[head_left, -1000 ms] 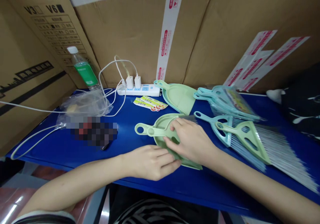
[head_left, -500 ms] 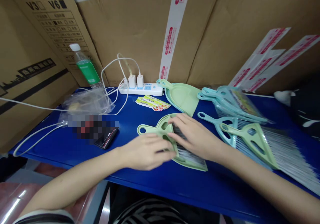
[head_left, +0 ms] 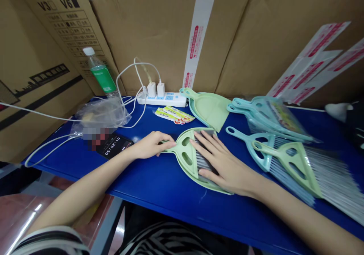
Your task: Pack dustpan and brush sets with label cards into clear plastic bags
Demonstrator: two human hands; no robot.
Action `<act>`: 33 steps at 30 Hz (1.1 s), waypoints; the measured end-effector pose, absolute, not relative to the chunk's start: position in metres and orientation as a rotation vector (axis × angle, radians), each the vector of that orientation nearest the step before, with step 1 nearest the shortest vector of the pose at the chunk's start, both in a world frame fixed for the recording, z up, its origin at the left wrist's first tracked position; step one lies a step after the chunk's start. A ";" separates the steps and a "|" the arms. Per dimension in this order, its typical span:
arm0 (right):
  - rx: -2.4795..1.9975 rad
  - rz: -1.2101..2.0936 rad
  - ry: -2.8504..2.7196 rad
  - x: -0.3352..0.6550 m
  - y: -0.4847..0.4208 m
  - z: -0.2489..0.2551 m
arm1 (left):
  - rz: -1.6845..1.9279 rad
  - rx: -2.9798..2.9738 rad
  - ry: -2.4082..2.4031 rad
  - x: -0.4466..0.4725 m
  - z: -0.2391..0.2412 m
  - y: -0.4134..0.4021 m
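A light green hand brush lies nested in a matching green dustpan on the blue table. My left hand is closed over their handles at the left end. My right hand lies flat on the brush's grey bristles with its fingers spread, holding nothing.
Another green dustpan and a stack of blue dustpans lie behind. A blue brush and a green brush sit to the right. A phone, plastic bag, bottle, power strip and labels are at left; cardboard boxes wall the back.
My left hand slid left from the pan's body onto the handles. My right hand flattened over the bristles. The brush now sits inside the dustpan, handles aligned.
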State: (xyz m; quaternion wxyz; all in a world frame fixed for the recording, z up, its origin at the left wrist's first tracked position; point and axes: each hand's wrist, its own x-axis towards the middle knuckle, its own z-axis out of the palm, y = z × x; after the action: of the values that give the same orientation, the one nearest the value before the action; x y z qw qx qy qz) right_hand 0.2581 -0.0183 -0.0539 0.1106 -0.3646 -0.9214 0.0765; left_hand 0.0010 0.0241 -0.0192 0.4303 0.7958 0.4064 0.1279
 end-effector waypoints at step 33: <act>-1.041 0.362 -2.739 0.252 -0.030 -0.046 | 0.320 1.754 0.988 0.005 -0.026 0.015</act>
State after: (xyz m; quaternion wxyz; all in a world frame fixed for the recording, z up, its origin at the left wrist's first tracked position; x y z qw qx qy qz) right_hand 0.2516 -0.0295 -0.0463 0.0944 -0.3509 -0.9236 0.1221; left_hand 0.0047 0.0150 -0.0255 0.5240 0.7329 0.4128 0.1335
